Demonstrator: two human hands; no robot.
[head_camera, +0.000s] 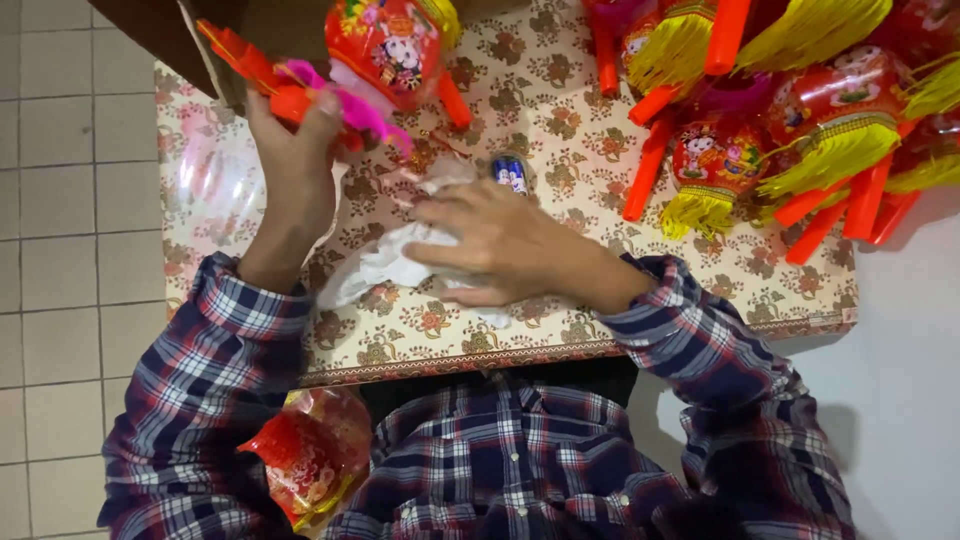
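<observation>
Nearest, a red foil lantern (305, 462) lies in the lap, below the patterned table (700, 285). Above it on the table, the right hand (500, 245) presses flat, fingers spread and loosely curled, on crumpled white wrapping (375, 265). Just beyond, 2 small batteries (510, 172) stand. The left hand (295, 150), fingers closed, grips the orange handle (255, 75) of a toy lantern (385, 45) raised over the table's far-left edge. To do it well, a steady grip seems wise; the pink fringe looks fragile. Farther right, finished lanterns (800, 110) pile up.
</observation>
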